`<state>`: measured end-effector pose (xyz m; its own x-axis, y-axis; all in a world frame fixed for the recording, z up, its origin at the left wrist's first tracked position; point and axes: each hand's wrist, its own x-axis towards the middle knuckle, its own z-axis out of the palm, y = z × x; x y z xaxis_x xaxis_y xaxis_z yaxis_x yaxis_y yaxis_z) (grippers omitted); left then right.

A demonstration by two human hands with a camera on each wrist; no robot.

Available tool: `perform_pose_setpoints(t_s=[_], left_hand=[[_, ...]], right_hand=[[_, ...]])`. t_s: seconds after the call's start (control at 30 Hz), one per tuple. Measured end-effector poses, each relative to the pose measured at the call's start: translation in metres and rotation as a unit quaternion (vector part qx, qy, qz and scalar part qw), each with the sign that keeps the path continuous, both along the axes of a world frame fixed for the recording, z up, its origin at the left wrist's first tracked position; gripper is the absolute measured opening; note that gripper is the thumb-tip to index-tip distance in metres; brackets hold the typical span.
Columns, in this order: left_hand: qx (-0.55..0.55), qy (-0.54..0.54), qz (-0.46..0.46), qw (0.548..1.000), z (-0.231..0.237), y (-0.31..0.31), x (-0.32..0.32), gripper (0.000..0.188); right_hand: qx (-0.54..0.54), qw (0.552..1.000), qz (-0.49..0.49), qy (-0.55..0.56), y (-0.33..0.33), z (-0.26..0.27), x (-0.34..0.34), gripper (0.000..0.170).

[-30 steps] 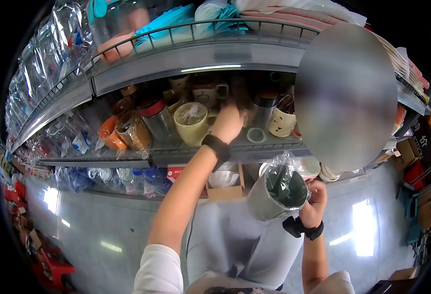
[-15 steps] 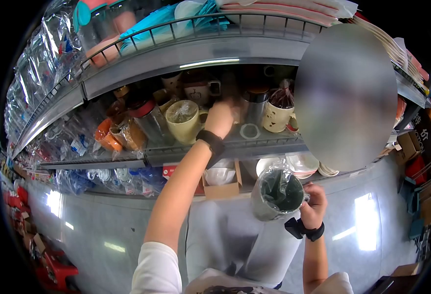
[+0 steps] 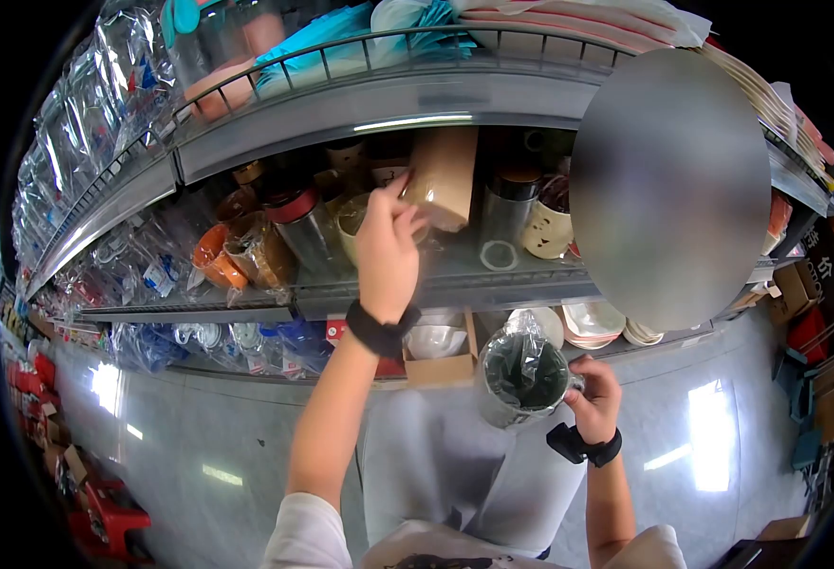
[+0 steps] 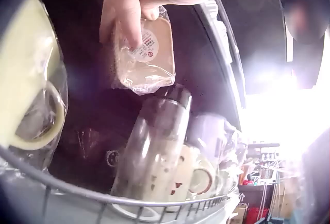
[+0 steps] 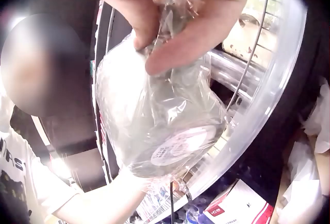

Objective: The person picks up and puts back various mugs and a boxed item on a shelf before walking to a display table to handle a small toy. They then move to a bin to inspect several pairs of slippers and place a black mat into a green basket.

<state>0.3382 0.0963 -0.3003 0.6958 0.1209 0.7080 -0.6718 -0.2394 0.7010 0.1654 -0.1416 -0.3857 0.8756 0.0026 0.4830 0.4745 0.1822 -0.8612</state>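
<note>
My left hand (image 3: 388, 254) grips a tan, square-bottomed container (image 3: 450, 185) in clear plastic wrap, above the mug shelf. In the left wrist view its base (image 4: 154, 69) faces the camera, with a round label under my finger; whatever it is exactly is unclear. Low in front of my legs, my right hand (image 3: 595, 394) pinches the handle of a grey-green mug (image 3: 502, 403), also wrapped in clear film. The right wrist view shows this mug's labelled underside (image 5: 180, 147). A pale yellow mug (image 3: 349, 228) stands just beyond my left hand.
On the same shelf stand a clear jar with a dark lid (image 3: 510, 204), a spotted cream mug (image 3: 545, 232), a red-lidded jar (image 3: 298, 228) and orange mugs (image 3: 216, 256). A wire rail (image 4: 154, 208) edges the shelf. Below are stacked bowls (image 3: 593, 322) and an open carton (image 3: 441, 368).
My left hand has come back from deep in the shelf, bringing the tan container up and forward. The mug in my right hand has shifted slightly left.
</note>
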Motion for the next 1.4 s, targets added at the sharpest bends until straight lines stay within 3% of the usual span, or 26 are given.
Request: perform_pose_setpoints(t_s=[0.13,0.23,0.3,0.37,0.47,0.7,0.73,0.93,1.1,1.17,1.23,1.27,1.33,1.4], left_hand=[[-0.036,0.002,-0.006,0.999,-0.005,0.018,-0.055,0.008],[0.032,-0.02,0.046,0.998,-0.039,0.045,-0.097,0.011],[-0.007,-0.071,0.03,0.997,-0.057,0.059,-0.124,0.015],[-0.116,-0.026,0.005,0.993,-0.071,0.069,-0.154,0.017],[-0.211,0.074,-0.047,0.974,-0.099,0.095,-0.189,0.015],[-0.253,0.222,-0.092,0.937,-0.132,0.113,-0.223,0.015],[-0.255,0.232,-0.101,0.933,-0.137,0.115,-0.225,0.015],[-0.233,0.285,-0.117,0.922,-0.15,0.117,-0.228,0.01],[-0.206,0.296,-0.132,0.923,-0.158,0.112,-0.225,0.012],[-0.188,0.291,-0.123,0.93,-0.163,0.113,-0.226,0.011],[-0.159,0.311,-0.114,0.93,-0.165,0.115,-0.229,0.011],[-0.193,0.302,-0.132,0.924,-0.162,0.112,-0.231,0.011],[-0.199,0.308,-0.142,0.92,-0.16,0.111,-0.233,0.011],[-0.202,0.307,-0.149,0.918,-0.159,0.109,-0.234,0.012]], right_hand=[[0.002,1.0,-0.004,0.011,0.002,-0.003,0.003,0.029],[-0.038,0.996,-0.078,-0.019,-0.01,-0.018,0.008,0.031],[-0.004,0.992,-0.124,0.007,-0.02,-0.027,0.012,0.032],[0.031,0.984,-0.173,0.001,-0.023,-0.02,0.017,0.03],[0.087,0.987,-0.136,-0.024,-0.031,-0.017,0.025,0.034],[0.156,0.977,-0.12,-0.082,-0.015,0.005,0.038,0.045],[0.136,0.982,-0.087,-0.099,-0.013,0.016,0.04,0.044],[-0.039,0.992,-0.107,-0.05,0.048,0.112,0.065,0.038],[-0.093,0.99,-0.103,-0.002,0.108,0.121,0.098,0.034],[-0.183,0.963,-0.18,-0.077,0.12,0.111,0.116,0.033],[-0.195,0.953,-0.201,-0.115,0.131,0.109,0.13,0.034],[-0.231,0.939,-0.217,-0.135,0.134,0.108,0.137,0.034],[-0.322,0.881,-0.286,-0.198,0.14,0.1,0.163,0.035],[-0.351,0.87,-0.303,-0.168,0.142,0.088,0.18,0.035]])
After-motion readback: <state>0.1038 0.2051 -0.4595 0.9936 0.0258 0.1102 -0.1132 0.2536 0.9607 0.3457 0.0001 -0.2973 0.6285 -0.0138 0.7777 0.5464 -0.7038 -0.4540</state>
